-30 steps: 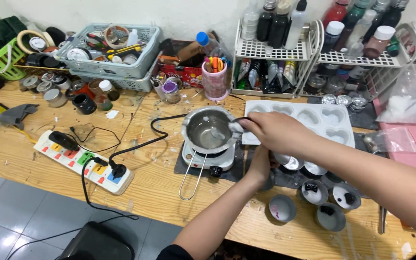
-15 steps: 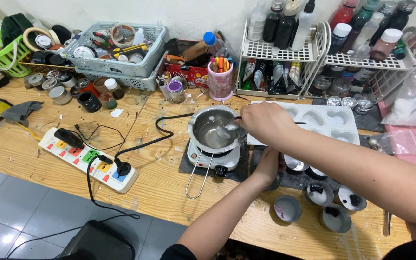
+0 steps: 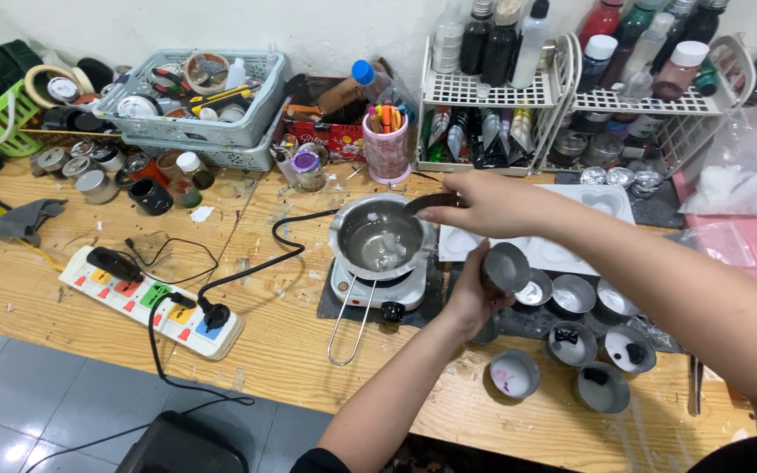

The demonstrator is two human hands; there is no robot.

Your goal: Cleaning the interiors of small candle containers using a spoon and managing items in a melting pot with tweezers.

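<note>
A round metal pot with a long wire handle sits on a small white hotplate; it holds clear liquid with white lumps. My right hand grips a dark spoon whose tip reaches over the pot's right rim. My left hand holds a small round metal tin up, tilted, just right of the pot. Several more small tins stand on the dark mat to the right, some with dark bits inside.
A white mould tray lies behind the tins. A colourful power strip with black cables lies front left. Along the wall stand a pink pen cup, grey baskets of tools, and white wire racks of bottles.
My left hand has lifted a small tin off the mat and holds it beside the pot. My right hand has stayed at the pot's right rim with the spoon.
</note>
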